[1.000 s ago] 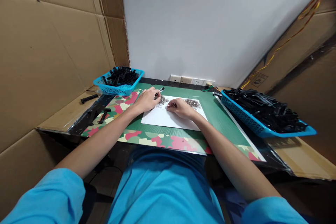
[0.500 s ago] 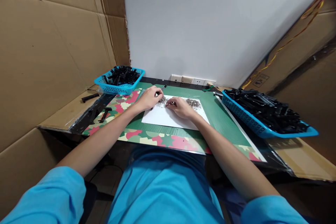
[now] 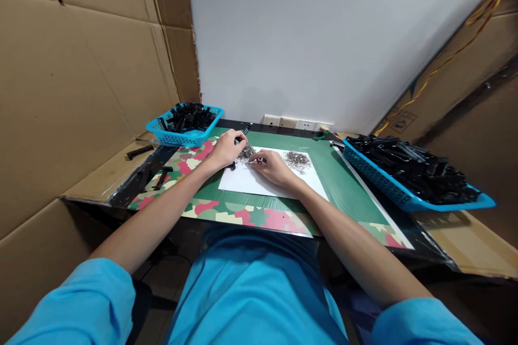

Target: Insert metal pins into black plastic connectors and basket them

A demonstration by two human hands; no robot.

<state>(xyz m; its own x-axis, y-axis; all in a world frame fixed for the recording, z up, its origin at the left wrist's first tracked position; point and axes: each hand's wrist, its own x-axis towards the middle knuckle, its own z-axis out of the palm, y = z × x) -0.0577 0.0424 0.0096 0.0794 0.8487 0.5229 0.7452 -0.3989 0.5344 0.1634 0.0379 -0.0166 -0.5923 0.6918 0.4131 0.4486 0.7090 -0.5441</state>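
My left hand (image 3: pixel 227 149) is closed on a slim black plastic part (image 3: pixel 246 130), whose end sticks up past the fingers. My right hand (image 3: pixel 272 166) is bent over a white sheet of paper (image 3: pixel 259 185), thumb and fingertips pinched together. Whatever sits in that pinch is too small to name. Just beyond the right fingertips lies a pile of tiny metal pieces (image 3: pixel 247 153). A second such pile (image 3: pixel 297 160) spreads over the sheet's right side.
A blue basket (image 3: pixel 174 137) heaped with black parts stands at back left. At right, a larger blue basket (image 3: pixel 376 180) holds more. Loose black parts (image 3: pixel 163 177) lie on the left. A cardboard wall (image 3: pixel 81 81) rises at left; power sockets (image 3: pixel 289 122) line the back edge.
My left hand has shifted slightly left, and the black part in it now points more upright. My right hand has slid a little left, closer to the left pile.
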